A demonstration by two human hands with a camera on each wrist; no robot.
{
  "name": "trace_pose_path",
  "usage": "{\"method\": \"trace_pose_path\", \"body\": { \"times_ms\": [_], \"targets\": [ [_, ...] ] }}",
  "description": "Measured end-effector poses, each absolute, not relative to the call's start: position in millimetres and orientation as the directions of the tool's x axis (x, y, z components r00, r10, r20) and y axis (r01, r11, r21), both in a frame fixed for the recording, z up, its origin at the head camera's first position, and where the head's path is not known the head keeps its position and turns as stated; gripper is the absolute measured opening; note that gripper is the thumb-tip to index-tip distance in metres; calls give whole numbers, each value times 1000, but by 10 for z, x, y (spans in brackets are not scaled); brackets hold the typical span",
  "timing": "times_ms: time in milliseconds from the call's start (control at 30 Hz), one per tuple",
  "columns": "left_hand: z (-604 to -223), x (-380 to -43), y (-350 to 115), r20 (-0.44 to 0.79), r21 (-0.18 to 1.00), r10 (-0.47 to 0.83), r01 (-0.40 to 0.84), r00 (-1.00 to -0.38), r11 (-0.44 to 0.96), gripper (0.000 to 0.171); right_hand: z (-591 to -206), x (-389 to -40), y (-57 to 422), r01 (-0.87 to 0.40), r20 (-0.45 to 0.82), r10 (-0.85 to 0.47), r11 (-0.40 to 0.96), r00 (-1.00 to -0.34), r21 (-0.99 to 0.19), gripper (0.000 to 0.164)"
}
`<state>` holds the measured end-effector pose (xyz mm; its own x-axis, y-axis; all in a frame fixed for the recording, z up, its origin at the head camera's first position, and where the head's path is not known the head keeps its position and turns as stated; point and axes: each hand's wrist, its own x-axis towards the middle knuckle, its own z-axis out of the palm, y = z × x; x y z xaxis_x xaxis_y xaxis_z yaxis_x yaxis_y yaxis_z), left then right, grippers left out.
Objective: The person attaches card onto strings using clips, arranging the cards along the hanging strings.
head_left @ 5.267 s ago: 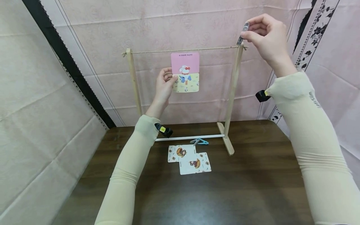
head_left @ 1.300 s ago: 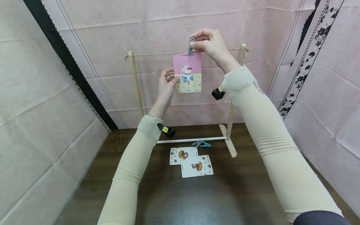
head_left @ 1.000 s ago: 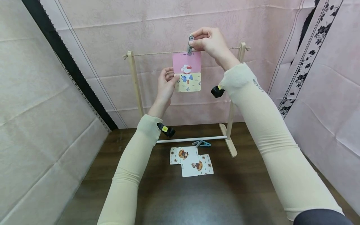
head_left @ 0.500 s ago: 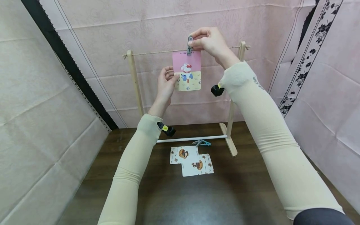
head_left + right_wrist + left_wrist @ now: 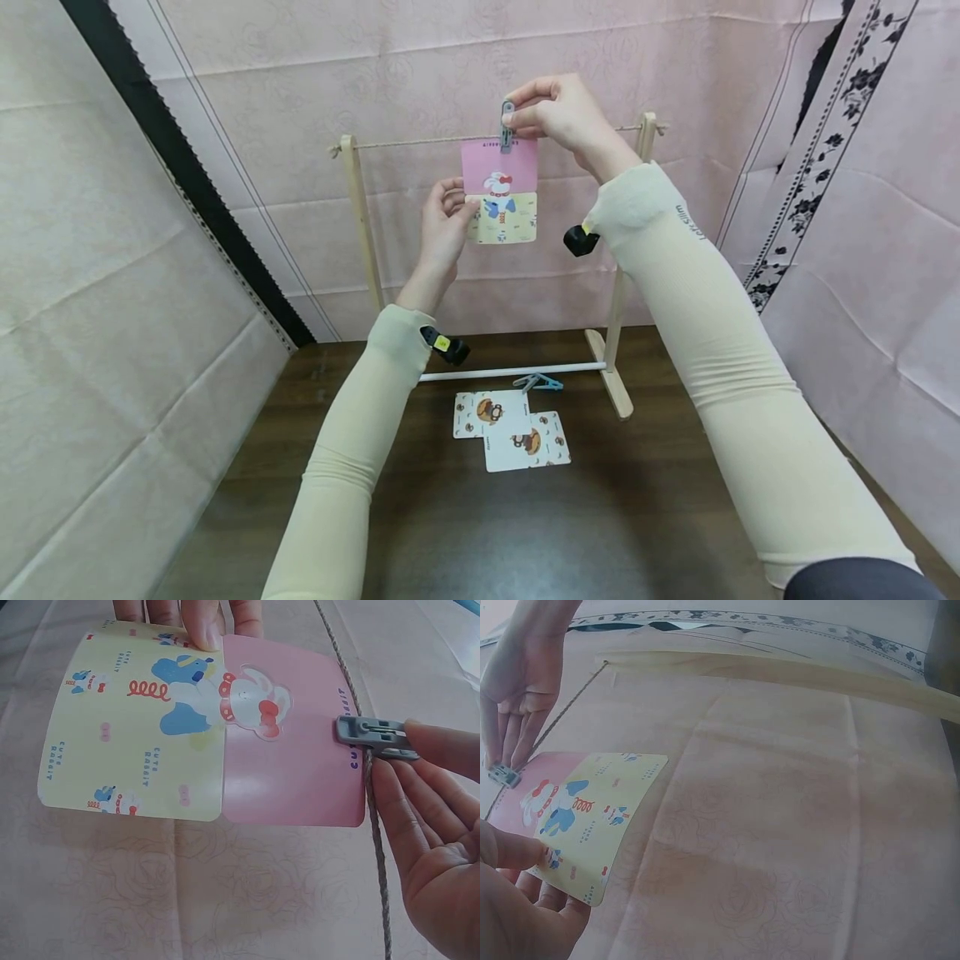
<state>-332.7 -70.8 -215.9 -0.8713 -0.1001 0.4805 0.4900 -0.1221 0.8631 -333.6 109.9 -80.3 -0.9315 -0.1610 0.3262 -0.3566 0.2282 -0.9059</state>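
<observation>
A pink and yellow rabbit card (image 5: 500,179) stands upright against the rope (image 5: 379,862), its pink edge along it. My left hand (image 5: 444,221) pinches the card's left edge between thumb and fingers, as the left wrist view (image 5: 525,900) also shows. With thumb and fingertips, my right hand (image 5: 562,117) grips a grey clothespin (image 5: 375,736) by its handle end. The clothespin's jaws lie over the card's pink edge and the rope. Fingers of my left hand reach the card's far side at the top of the right wrist view.
The rope runs between two wooden posts (image 5: 360,225) of a rack with a white lower bar (image 5: 517,369). Two white bear-print cards (image 5: 491,412) overlap on the dark table (image 5: 480,533). Beside them lie a blue clothespin (image 5: 546,382) and a grey one, near the bar.
From the right post, my right hand has brought the grey clothespin left to the card's top edge. Within the last second the clothespin's jaws have come lower over the edge. My left hand keeps its hold.
</observation>
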Motion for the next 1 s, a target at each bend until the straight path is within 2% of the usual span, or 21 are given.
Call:
{"method": "trace_pose_path", "body": {
  "times_ms": [233,667,1000],
  "targets": [
    [-2164,-3344,-670,470,866,-96,479,-878,-142,29,-787,-3326,1138,-327,291,-170,261,-942,-908,35],
    [-2183,-3323,-730,466,873,-84,473,-881,-118,28,-761,-3310,1092,-289,237,-177,378,-955,-880,47],
    [-2199,-3323,-731,468,872,-75,474,-881,-120,29,-770,-3312,1097,-294,242,-175,416,-954,-861,50]
  ]
}}
